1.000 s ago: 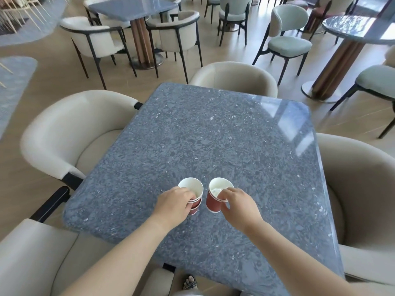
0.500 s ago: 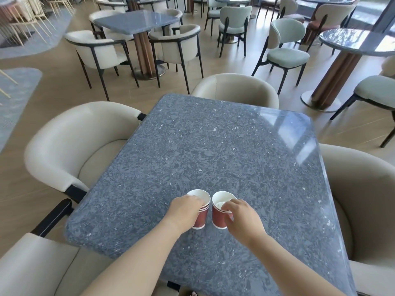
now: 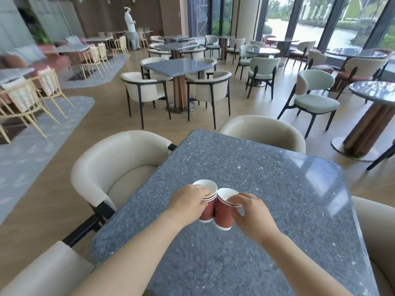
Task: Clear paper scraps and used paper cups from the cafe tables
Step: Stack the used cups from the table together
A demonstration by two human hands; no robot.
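Note:
Two stacks of red paper cups with white rims are held side by side, touching, above the grey speckled table [image 3: 277, 189]. My left hand [image 3: 188, 201] grips the left cup stack [image 3: 208, 208] near its rim. My right hand [image 3: 250, 212] pinches the rim of the right cup stack [image 3: 223, 214]. Both stacks look lifted a little off the tabletop. I see nothing inside the right cup except a white interior; no paper scraps show on the table.
Cream armchairs [image 3: 119, 163] surround the table on the left, far side [image 3: 260, 129] and right. More grey tables [image 3: 178, 67] and chairs fill the room beyond. A round table [image 3: 374, 92] stands at the right. A person in white [image 3: 130, 24] stands far back.
The camera has tilted up, so much more of the room shows. Both hands have raised the cup stacks slightly and keep them pressed together.

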